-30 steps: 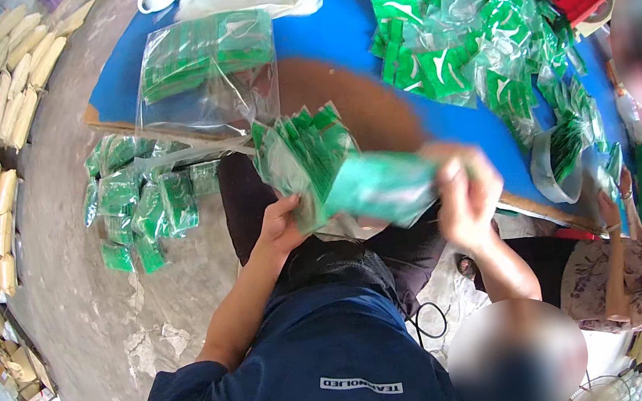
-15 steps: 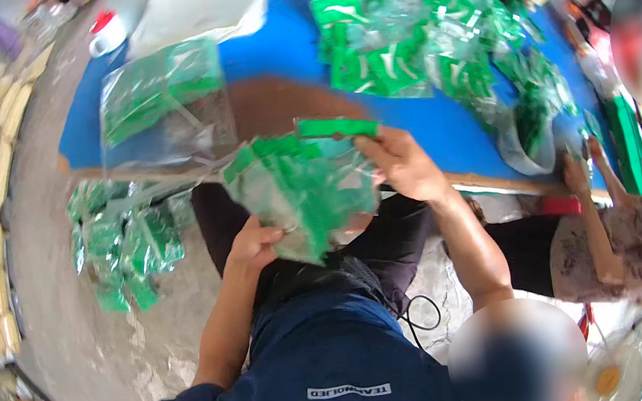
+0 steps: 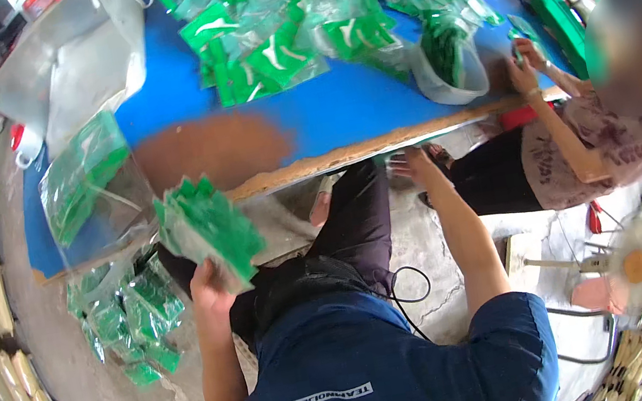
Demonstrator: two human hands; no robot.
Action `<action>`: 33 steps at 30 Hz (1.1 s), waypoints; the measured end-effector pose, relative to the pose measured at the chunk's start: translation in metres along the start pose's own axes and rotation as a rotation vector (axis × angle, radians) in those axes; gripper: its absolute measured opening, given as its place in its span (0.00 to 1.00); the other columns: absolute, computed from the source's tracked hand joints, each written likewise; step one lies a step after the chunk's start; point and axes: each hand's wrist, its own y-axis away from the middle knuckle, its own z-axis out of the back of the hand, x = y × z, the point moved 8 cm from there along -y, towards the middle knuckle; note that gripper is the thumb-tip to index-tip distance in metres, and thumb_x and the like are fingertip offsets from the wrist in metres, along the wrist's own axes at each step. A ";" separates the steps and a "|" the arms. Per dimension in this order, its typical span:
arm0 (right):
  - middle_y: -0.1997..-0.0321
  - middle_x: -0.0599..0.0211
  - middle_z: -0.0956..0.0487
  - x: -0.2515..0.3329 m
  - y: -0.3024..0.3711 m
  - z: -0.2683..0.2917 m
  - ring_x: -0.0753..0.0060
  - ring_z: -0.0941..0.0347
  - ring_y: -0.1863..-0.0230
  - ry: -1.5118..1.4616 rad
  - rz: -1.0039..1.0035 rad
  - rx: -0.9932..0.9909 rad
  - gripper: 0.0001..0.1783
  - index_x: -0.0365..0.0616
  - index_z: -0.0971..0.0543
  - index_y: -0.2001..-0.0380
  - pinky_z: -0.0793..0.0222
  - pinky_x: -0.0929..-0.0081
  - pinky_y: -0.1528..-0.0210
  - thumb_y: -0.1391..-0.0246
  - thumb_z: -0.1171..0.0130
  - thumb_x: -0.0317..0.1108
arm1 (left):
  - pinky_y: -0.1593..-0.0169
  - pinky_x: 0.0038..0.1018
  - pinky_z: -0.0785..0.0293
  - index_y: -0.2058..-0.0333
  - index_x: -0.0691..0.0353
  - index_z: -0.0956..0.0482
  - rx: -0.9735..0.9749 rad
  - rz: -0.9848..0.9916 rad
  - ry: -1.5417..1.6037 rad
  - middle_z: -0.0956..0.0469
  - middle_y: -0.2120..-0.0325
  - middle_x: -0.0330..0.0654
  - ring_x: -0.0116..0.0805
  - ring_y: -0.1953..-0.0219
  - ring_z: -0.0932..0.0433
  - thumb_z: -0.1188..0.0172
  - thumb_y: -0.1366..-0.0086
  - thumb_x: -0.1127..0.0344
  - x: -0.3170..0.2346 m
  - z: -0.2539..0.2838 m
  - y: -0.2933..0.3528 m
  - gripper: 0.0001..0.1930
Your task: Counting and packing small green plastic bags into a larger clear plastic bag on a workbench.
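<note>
In my left hand (image 3: 212,292) is a fanned stack of green-and-clear plastic packets (image 3: 216,225), gripped at its lower end and raised above my lap. The fingers of my right hand (image 3: 416,167) are spread and hold nothing that I can see; that hand is just below the table's front edge, beside my right knee. A large clear bag (image 3: 87,183) with green packets inside lies on the table's left corner, close to the stack. Farther back on the blue tabletop (image 3: 179,97) spreads a heap of similar green packets (image 3: 288,46).
Right of the heap stands a translucent tub (image 3: 471,84) filled with green packets. A co-worker's hands (image 3: 526,65) are at the table's right end. Bagged green bundles (image 3: 124,307) lie on the floor at left. A fan (image 3: 634,268) stands at lower right.
My right hand has let go of the packets and moved right, below the table edge. My left hand has moved left with the stack. The view has swung right.
</note>
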 end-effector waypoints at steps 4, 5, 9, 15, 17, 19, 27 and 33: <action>0.60 0.60 0.18 0.026 0.117 -0.129 0.71 0.19 0.61 1.100 -0.284 0.598 0.20 0.42 0.24 0.47 0.22 0.74 0.60 0.33 0.50 0.45 | 0.39 0.48 0.29 0.40 0.67 0.34 -0.188 0.078 0.022 0.24 0.46 0.50 0.47 0.44 0.25 0.37 0.38 0.70 0.018 -0.016 -0.027 0.28; 0.60 0.62 0.18 0.039 0.163 -0.180 0.71 0.19 0.63 1.055 -0.116 0.910 0.22 0.42 0.25 0.46 0.23 0.75 0.61 0.34 0.49 0.45 | 0.38 0.46 0.30 0.40 0.67 0.34 -0.110 0.084 0.016 0.26 0.45 0.49 0.46 0.42 0.26 0.38 0.37 0.70 0.021 -0.027 -0.032 0.28; 0.55 0.55 0.18 0.152 0.204 -0.291 0.58 0.19 0.61 1.018 0.660 0.906 0.28 0.40 0.27 0.43 0.23 0.67 0.60 0.37 0.45 0.49 | 0.36 0.45 0.33 0.37 0.66 0.38 -0.168 0.011 -0.081 0.28 0.43 0.48 0.45 0.41 0.27 0.38 0.37 0.70 0.022 -0.057 -0.029 0.30; 0.44 0.41 0.25 0.203 0.125 -0.335 0.45 0.28 0.42 1.504 1.331 -0.116 0.31 0.38 0.28 0.44 0.33 0.55 0.40 0.40 0.44 0.53 | 0.33 0.48 0.37 0.36 0.65 0.40 -0.108 -0.051 -0.165 0.30 0.42 0.48 0.48 0.38 0.31 0.35 0.40 0.65 0.014 -0.048 -0.031 0.36; 0.59 0.51 0.20 0.185 0.143 -0.337 0.50 0.23 0.58 1.325 1.562 -0.112 0.24 0.39 0.26 0.50 0.27 0.58 0.53 0.47 0.35 0.40 | 0.32 0.49 0.40 0.34 0.64 0.42 -0.094 -0.032 -0.194 0.32 0.38 0.48 0.49 0.37 0.33 0.32 0.43 0.59 0.017 -0.038 -0.029 0.42; 0.60 0.50 0.20 0.176 0.165 -0.339 0.50 0.23 0.59 1.318 1.579 -0.017 0.23 0.39 0.26 0.52 0.27 0.59 0.53 0.49 0.34 0.36 | 0.32 0.50 0.41 0.33 0.62 0.43 -0.082 -0.021 -0.127 0.34 0.37 0.48 0.49 0.36 0.34 0.31 0.44 0.59 0.017 -0.030 -0.026 0.43; 0.72 0.70 0.23 0.109 0.226 -0.326 0.78 0.24 0.69 0.141 0.569 0.556 0.05 0.39 0.27 0.60 0.26 0.78 0.66 0.37 0.44 0.27 | 0.32 0.53 0.41 0.33 0.61 0.41 0.167 -0.032 0.199 0.40 0.33 0.51 0.48 0.34 0.36 0.35 0.38 0.57 0.026 -0.090 -0.042 0.38; 0.53 0.44 0.22 0.197 0.197 -0.325 0.44 0.25 0.50 0.945 1.365 0.328 0.25 0.32 0.26 0.48 0.30 0.51 0.46 0.34 0.49 0.46 | 0.35 0.42 0.34 0.38 0.67 0.38 -0.185 -0.176 -0.035 0.29 0.42 0.47 0.44 0.40 0.29 0.37 0.36 0.62 0.013 -0.067 -0.030 0.32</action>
